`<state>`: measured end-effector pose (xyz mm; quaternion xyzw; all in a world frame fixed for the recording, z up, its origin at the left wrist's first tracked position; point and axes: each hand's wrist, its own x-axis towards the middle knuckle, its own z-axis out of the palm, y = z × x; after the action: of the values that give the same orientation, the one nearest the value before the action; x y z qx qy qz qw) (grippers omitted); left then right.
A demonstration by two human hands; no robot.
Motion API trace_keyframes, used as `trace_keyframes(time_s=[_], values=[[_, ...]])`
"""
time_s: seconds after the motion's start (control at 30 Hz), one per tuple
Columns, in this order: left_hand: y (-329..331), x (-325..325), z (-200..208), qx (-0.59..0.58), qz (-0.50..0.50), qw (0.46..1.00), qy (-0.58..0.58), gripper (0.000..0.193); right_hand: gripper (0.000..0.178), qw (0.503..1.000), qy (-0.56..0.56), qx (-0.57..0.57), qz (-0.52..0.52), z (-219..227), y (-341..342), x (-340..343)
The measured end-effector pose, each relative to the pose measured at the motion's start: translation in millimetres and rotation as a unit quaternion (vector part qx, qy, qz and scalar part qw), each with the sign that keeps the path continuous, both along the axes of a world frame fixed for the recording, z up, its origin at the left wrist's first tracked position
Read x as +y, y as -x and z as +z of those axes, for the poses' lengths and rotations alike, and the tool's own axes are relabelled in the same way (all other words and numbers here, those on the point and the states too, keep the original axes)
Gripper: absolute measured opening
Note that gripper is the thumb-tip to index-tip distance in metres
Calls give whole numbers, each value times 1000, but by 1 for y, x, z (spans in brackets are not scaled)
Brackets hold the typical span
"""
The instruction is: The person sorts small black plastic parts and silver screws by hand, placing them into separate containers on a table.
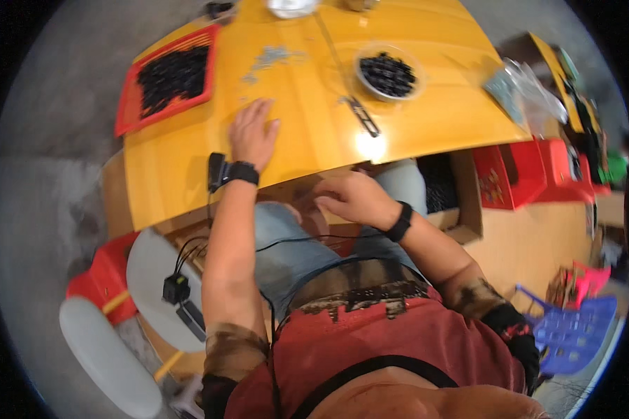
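My left hand [253, 133] lies flat near the front edge of the yellow table [293, 126], fingers stretched out, holding nothing. Small grey pieces [269, 59] are scattered beyond its fingertips. Left of it sits a red basket [214, 63] filled with small black parts [175, 78]. My right hand [353, 197] is over my lap, just below the table edge, with its fingers curled in; whatever they may hold is hidden. On the tabletop beyond that hand is a slim black slotted tool [363, 117]. Farther back stands a clear round tub [418, 82] of black pieces [388, 73].
A cardboard box [468, 202] with black contents is under the table's right side, beside a red stool [514, 174]. Clear plastic bags [534, 94] lie at the right corner. A black cable [307, 241] crosses my lap. A grey chair [164, 293] stands left.
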<state>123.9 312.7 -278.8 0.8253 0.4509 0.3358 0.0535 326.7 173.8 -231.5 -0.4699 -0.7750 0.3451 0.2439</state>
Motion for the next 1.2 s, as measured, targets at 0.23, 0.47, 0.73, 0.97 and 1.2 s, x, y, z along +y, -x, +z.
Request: trace_keyframes(time_s=[0.23,0.47,0.73,0.97,1.2], values=[[0,1,-4,52,66,995,59,42,21,983,-26,12,-181,7,-21,15],[3,0,-2,11,64,994,84,40,23,922,-130,-127,-342,1,-65,44],[12,1,-7,-2,69,997,43,34,18,929,-118,-113,-333,-28,-57,53],[2,1,-11,-35,62,996,46,31,16,924,-146,-59,-348,-27,-71,45],[12,-11,-1,-26,103,991,84,31,19,930,-145,-102,-323,-31,-77,53]])
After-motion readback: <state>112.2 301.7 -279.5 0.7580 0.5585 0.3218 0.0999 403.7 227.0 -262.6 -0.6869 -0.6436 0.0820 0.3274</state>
